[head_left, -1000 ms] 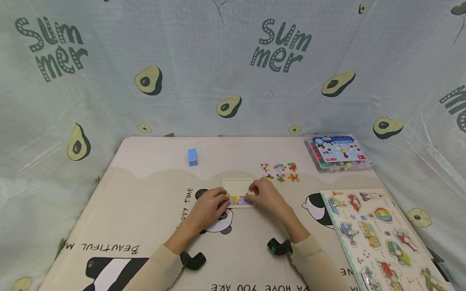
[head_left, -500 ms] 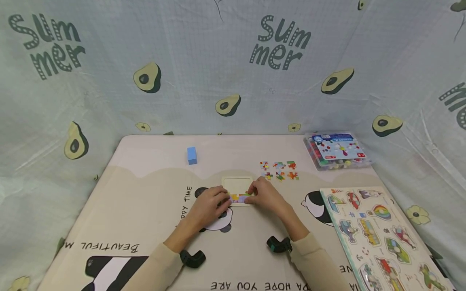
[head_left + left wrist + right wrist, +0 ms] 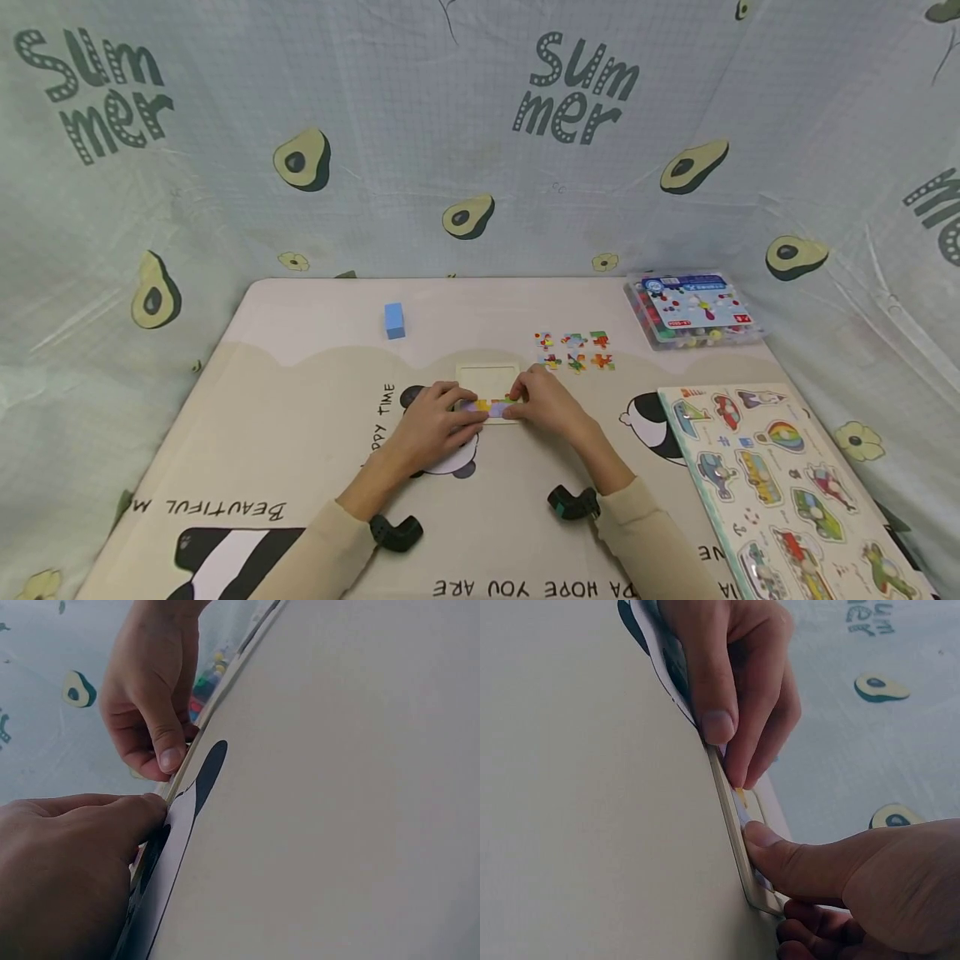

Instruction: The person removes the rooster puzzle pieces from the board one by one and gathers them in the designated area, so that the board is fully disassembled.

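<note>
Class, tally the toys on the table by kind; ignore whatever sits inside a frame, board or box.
Loose puzzle pieces: 6
Small puzzle frame: 1
Large picture board: 1
Blue block: 1
Clear plastic box: 1
Total: 10

Backdrop (image 3: 390, 125): "SUMMER" (image 3: 576, 87); tablecloth (image 3: 491, 525): "BEAUTIFUL" (image 3: 227, 510), "HOPE YOU ARE" (image 3: 521, 589).

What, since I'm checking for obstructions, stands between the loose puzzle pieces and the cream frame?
The right hand partly does: it is at the right edge of the cream frame, beside the loose puzzle pieces. Nothing else visible stands between them.
</note>
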A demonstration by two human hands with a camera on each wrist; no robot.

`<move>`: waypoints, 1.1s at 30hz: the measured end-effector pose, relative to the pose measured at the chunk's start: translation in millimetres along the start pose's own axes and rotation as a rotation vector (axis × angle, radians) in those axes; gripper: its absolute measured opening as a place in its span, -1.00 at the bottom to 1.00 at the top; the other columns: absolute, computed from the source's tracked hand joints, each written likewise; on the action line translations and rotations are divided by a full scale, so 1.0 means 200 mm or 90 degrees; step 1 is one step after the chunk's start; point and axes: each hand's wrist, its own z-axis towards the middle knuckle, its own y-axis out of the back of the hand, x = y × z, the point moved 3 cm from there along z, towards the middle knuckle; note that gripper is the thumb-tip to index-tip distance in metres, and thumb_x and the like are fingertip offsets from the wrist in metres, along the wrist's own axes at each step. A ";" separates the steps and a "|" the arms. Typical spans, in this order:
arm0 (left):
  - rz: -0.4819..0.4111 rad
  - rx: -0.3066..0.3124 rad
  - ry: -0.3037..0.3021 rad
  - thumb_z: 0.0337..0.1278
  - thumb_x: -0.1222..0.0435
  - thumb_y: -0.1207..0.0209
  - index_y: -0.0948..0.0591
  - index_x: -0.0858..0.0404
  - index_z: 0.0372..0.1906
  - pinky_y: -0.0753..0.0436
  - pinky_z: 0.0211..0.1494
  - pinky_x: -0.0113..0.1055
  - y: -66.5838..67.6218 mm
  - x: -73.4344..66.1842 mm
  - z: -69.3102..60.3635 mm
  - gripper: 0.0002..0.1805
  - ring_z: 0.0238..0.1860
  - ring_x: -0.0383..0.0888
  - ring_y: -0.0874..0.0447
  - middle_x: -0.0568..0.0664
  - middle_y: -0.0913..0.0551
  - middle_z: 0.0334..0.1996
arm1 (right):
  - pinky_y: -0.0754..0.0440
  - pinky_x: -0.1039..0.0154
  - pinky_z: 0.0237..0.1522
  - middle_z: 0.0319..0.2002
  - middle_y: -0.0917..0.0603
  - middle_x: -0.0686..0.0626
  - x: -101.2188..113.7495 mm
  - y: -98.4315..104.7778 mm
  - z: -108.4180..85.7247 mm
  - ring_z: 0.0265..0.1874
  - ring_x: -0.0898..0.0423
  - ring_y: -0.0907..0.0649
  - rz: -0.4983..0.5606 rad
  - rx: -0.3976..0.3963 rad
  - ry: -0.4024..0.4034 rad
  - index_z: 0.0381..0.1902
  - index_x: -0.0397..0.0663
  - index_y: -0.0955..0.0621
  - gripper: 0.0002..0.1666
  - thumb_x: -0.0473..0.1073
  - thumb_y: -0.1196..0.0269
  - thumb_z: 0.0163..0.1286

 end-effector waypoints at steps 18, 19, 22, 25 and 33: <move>0.019 -0.022 -0.007 0.16 0.11 -0.37 -0.82 -0.06 -0.14 -0.62 0.10 -0.06 0.00 0.00 0.01 -0.83 0.04 0.02 -0.64 -0.05 -0.73 -0.05 | -0.49 0.28 -0.31 -0.37 -0.60 -0.02 0.00 0.01 0.02 -0.37 0.14 -0.50 -0.001 0.009 0.001 -0.33 -0.20 -0.65 -0.69 -0.15 -0.53 0.12; 0.019 -0.024 -0.008 0.16 0.11 -0.38 -0.82 -0.06 -0.14 -0.62 0.10 -0.06 0.00 0.00 0.01 -0.83 0.04 0.02 -0.64 -0.05 -0.73 -0.05 | -0.49 0.28 -0.31 -0.37 -0.61 -0.02 0.01 0.01 0.02 -0.38 0.14 -0.51 0.000 0.009 -0.001 -0.33 -0.20 -0.65 -0.69 -0.15 -0.53 0.12; 0.022 -0.023 -0.006 0.16 0.12 -0.37 -0.82 -0.07 -0.14 -0.62 0.09 -0.07 0.00 0.00 0.01 -0.83 0.04 0.00 -0.64 -0.06 -0.73 -0.05 | -0.50 0.29 -0.32 -0.38 -0.62 -0.02 0.01 0.01 0.01 -0.40 0.15 -0.52 0.001 0.009 -0.006 -0.33 -0.19 -0.65 -0.69 -0.14 -0.53 0.13; 0.024 -0.015 -0.002 0.20 0.12 -0.35 -0.82 -0.07 -0.14 -0.62 0.10 -0.09 0.00 0.00 0.00 -0.84 0.04 -0.01 -0.64 -0.06 -0.74 -0.05 | -0.49 0.31 -0.34 -0.39 -0.61 -0.01 0.01 0.00 0.01 -0.41 0.16 -0.51 0.005 0.011 -0.011 -0.33 -0.18 -0.65 -0.70 -0.14 -0.53 0.13; 0.028 -0.015 0.001 0.20 0.13 -0.35 -0.83 -0.06 -0.16 -0.62 0.09 -0.11 0.00 -0.01 0.01 -0.85 -0.01 -0.04 -0.65 -0.05 -0.75 -0.07 | -0.43 0.36 -0.40 -0.45 -0.57 0.03 0.01 0.00 0.01 -0.46 0.20 -0.48 0.013 0.022 0.021 -0.37 -0.15 -0.64 -0.78 -0.18 -0.48 0.20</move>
